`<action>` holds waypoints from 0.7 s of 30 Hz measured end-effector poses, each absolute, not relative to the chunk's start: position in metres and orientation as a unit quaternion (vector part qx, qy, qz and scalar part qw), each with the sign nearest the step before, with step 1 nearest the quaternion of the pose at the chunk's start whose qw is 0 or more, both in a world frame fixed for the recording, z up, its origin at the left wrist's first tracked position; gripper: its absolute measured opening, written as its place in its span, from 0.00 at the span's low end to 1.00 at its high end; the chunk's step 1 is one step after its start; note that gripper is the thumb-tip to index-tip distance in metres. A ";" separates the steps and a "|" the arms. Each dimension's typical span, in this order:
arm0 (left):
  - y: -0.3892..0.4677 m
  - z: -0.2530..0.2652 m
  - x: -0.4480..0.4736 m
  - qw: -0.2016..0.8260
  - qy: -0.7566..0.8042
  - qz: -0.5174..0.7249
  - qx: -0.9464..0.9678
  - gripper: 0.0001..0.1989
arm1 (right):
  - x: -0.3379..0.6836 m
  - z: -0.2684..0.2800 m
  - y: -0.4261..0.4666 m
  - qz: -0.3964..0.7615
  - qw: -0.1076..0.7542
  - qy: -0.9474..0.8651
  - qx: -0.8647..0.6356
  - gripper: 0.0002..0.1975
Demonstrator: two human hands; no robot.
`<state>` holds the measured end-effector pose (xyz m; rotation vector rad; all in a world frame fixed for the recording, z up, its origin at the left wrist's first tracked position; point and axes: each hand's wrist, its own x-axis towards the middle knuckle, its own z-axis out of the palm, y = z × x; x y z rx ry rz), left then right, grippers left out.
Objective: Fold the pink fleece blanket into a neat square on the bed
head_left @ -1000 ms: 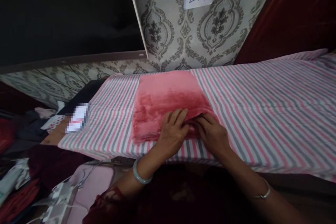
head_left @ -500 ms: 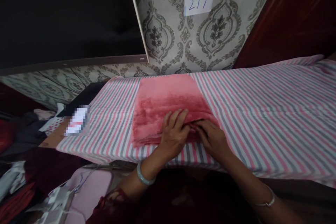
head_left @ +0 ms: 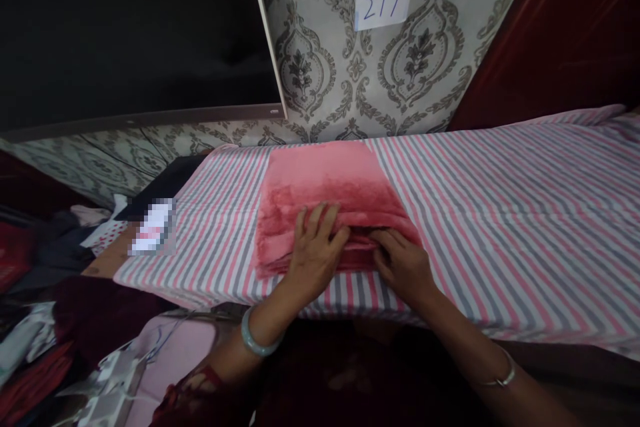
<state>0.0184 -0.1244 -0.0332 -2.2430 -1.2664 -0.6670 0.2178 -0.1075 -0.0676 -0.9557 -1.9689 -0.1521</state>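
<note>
A folded pink plush cloth (head_left: 325, 170) lies in front of me, smooth at the back and layered at its near side. My left hand (head_left: 317, 243) rests flat on the near half, fingers stretched out and thumb toward the middle. At the near right corner, my right hand (head_left: 405, 263) has its fingers curled over the edge of a fold and pinches it. Between the two hands the folds gape a little, showing a dark gap. Part of the near edge is hidden under my hands.
The cloth lies on a striped pink, grey and white cover (head_left: 500, 213). A large dark screen (head_left: 135, 33) stands at the back left. A white packet (head_left: 154, 227), partly blurred, lies left. A white power strip (head_left: 113, 380) sits on a pink stool (head_left: 175, 353) below.
My left hand has slid left across the cloth, away from my right hand. The gap in the folds between them shows wider. My right hand stays at the corner.
</note>
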 end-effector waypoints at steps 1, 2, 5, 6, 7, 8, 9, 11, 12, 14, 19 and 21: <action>-0.125 -0.031 0.012 0.236 -0.467 -0.225 -0.821 0.08 | 0.218 -0.067 -0.107 -0.074 0.457 -0.801 -0.381 0.12; -0.126 -0.029 0.005 0.235 -0.470 -0.209 -0.825 0.08 | 0.219 -0.067 -0.107 -0.086 0.455 -0.804 -0.374 0.12; -0.125 -0.028 -0.014 0.235 -0.471 -0.186 -0.830 0.07 | 0.223 -0.068 -0.106 -0.126 0.441 -0.813 -0.359 0.12; -0.125 -0.029 -0.019 0.237 -0.472 -0.184 -0.829 0.07 | 0.224 -0.069 -0.105 -0.139 0.434 -0.816 -0.356 0.12; -0.125 -0.030 -0.023 0.240 -0.475 -0.182 -0.827 0.07 | 0.225 -0.070 -0.105 -0.150 0.427 -0.819 -0.353 0.12; -0.126 -0.031 -0.026 0.242 -0.478 -0.179 -0.825 0.08 | 0.227 -0.072 -0.105 -0.158 0.421 -0.821 -0.352 0.12; -0.128 -0.032 -0.027 0.243 -0.479 -0.172 -0.825 0.07 | 0.228 -0.073 -0.105 -0.162 0.417 -0.823 -0.350 0.12; -0.132 -0.030 -0.030 0.230 -0.475 -0.158 -0.834 0.07 | 0.229 -0.076 -0.105 -0.159 0.415 -0.825 -0.350 0.11; -0.135 -0.028 -0.031 0.213 -0.473 -0.155 -0.841 0.06 | 0.230 -0.077 -0.105 -0.154 0.418 -0.824 -0.351 0.11; -0.140 -0.022 -0.033 0.164 -0.469 -0.157 -0.854 0.09 | 0.230 -0.079 -0.105 -0.136 0.426 -0.821 -0.356 0.11; -0.136 -0.010 -0.039 0.162 -0.501 -0.151 -0.837 0.08 | 0.230 -0.081 -0.105 -0.087 0.442 -0.816 -0.362 0.11; -0.131 -0.012 -0.040 0.189 -0.509 -0.132 -0.829 0.08 | 0.231 -0.081 -0.105 -0.076 0.445 -0.816 -0.362 0.11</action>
